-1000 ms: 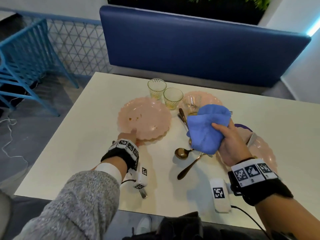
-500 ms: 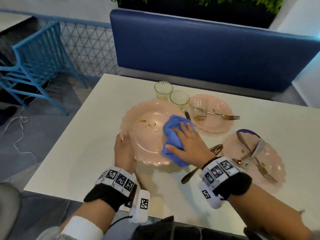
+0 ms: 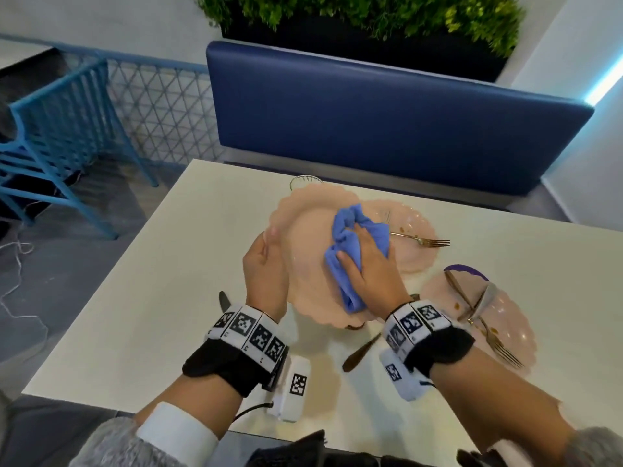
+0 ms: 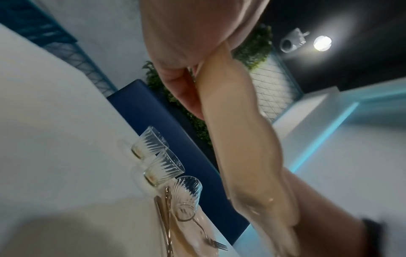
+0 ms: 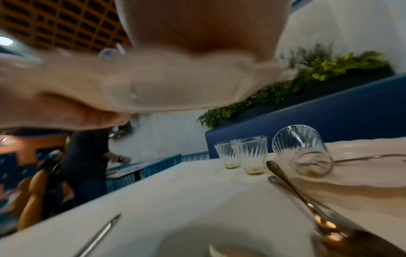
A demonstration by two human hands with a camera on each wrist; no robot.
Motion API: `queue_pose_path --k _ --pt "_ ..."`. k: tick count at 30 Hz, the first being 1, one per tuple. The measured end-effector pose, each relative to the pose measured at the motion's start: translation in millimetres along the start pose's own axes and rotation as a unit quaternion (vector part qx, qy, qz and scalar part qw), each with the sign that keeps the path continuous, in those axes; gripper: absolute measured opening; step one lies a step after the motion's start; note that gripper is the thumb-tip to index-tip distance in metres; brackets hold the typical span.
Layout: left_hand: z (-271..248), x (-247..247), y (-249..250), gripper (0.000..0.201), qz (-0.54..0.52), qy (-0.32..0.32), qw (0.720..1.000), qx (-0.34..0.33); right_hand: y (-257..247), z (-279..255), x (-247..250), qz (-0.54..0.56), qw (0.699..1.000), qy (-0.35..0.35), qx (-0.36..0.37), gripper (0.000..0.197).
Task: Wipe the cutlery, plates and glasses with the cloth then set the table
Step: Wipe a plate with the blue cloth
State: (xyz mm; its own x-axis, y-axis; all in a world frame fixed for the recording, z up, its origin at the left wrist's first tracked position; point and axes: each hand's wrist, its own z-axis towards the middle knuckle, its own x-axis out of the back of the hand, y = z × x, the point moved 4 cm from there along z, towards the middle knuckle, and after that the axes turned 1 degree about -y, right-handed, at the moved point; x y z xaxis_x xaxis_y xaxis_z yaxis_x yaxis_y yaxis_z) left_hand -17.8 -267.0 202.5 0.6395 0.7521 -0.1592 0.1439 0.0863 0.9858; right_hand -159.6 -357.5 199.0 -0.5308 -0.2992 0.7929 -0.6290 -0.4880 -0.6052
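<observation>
The left hand (image 3: 264, 267) grips the pink scalloped plate (image 3: 303, 264) at its 9 o'clock rim, lifted off the white counter (image 3: 141, 305). The right hand (image 3: 372, 271) presses a blue cloth (image 3: 350, 244) onto its face. At 3 o'clock a second plate (image 3: 414, 230) carries a fork (image 3: 421, 239).

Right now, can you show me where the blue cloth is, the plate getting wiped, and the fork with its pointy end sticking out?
blue cloth (image 3: 350, 244), head view, bunched middle.
plate (image 3: 303, 264), head view, bare face.
fork (image 3: 433, 243), head view, tines.
</observation>
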Motion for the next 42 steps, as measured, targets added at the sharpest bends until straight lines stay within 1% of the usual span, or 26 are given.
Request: queue_pose_path --k 1,3,4,6,7,11,12,14,16,18,20,22,23,25,26,28,29,30,31,32,34,37,39,40,41,42 --pt "1 1 -1 0.031 -0.013 0.009 1.000 0.009 8 -12 -5 -0.010 1.000 -0.022 -0.011 0.053" --pt "3 3 -5 0.031 -0.028 0.025 0.999 0.018 8 -43 -15 0.023 0.999 -0.017 0.033 0.048" --pt "5 3 -6 0.032 -0.021 0.030 0.999 0.014 3 -56 -23 0.052 0.997 -0.021 0.057 0.051" --pt "6 -2 -5 0.032 0.011 0.020 1.000 -0.003 -13 -67 -39 0.092 0.990 -0.059 0.092 0.060" --pt "5 -6 -4 0.032 0.026 0.006 1.000 -0.012 -23 -64 -42 0.097 0.987 -0.069 0.108 0.062" --pt "4 -17 5 0.034 0.070 -0.047 0.996 -0.039 -43 -19 -32 0.055 0.983 -0.048 0.168 0.060" --pt "4 -18 8 0.035 0.075 -0.057 0.995 -0.044 -40 -5 -25 0.044 0.985 -0.034 0.161 0.058" --pt "4 -18 11 0.038 0.076 -0.060 0.994 -0.045 -27 16 -4 -0.005 0.994 -0.001 0.107 0.058" --pt "4 -11 7 0.042 0.056 -0.034 0.997 -0.031 -12 19 13 -0.061 0.997 0.015 0.050 0.053" --pt "5 -1 2 0.042 0.028 -0.006 1.000 0.001 9 8 15 -0.087 0.996 -0.005 0.008 0.046" --pt "9 9 -8 0.037 0.012 0.019 0.999 0.031 23 -13 1 -0.083 0.996 -0.037 0.021 0.045" --pt "14 21 -27 0.036 0.017 0.062 0.996 0.064 21 -38 -20 -0.008 0.997 -0.066 0.043 0.045" --pt "17 27 -37 0.037 0.020 0.086 0.993 0.080 14 -49 -31 0.025 0.995 -0.075 0.055 0.041" --pt "22 38 -54 0.045 0.050 0.126 0.986 0.101 -8 -61 -53 0.053 0.989 -0.103 0.094 0.042" --pt "23 42 -61 0.049 0.069 0.137 0.982 0.106 -18 -63 -58 0.077 0.985 -0.126 0.092 0.045" --pt "25 53 -68 0.049 0.099 0.152 0.976 0.124 -26 -59 -53 0.184 0.968 -0.168 0.022 0.042" --pt "26 59 -72 0.047 0.113 0.158 0.971 0.141 -26 -54 -41 0.264 0.951 -0.160 -0.015 0.032" --pt "27 66 -74 0.046 0.120 0.167 0.966 0.158 -24 -51 -26 0.334 0.933 -0.127 -0.047 0.023" --pt "28 74 -75 0.047 0.117 0.179 0.961 0.173 -20 -49 -10 0.390 0.913 -0.083 -0.079 0.020" --pt "29 80 -76 0.048 0.113 0.193 0.957 0.184 -12 -47 6 0.426 0.898 -0.036 -0.104 0.023" --pt "33 84 -76 0.048 0.123 0.216 0.950 0.189 7 -48 31 0.453 0.878 0.040 -0.151 0.038" --pt "37 79 -78 0.044 0.152 0.205 0.943 0.212 38 -46 49 0.501 0.838 0.099 -0.192 0.060" --pt "43 79 -95 0.039 0.170 0.162 0.938 0.256 44 -53 56 0.519 0.824 0.114 -0.195 0.083" --pt "45 80 -105 0.035 0.188 0.120 0.933 0.282 47 -56 59 0.528 0.822 0.114 -0.178 0.094" --pt "44 80 -114 0.031 0.211 0.073 0.924 0.311 53 -58 62 0.529 0.824 0.115 -0.165 0.098" --pt "39 78 -117 0.026 0.211 0.026 0.919 0.332 55 -61 65 0.522 0.830 0.113 -0.159 0.094"
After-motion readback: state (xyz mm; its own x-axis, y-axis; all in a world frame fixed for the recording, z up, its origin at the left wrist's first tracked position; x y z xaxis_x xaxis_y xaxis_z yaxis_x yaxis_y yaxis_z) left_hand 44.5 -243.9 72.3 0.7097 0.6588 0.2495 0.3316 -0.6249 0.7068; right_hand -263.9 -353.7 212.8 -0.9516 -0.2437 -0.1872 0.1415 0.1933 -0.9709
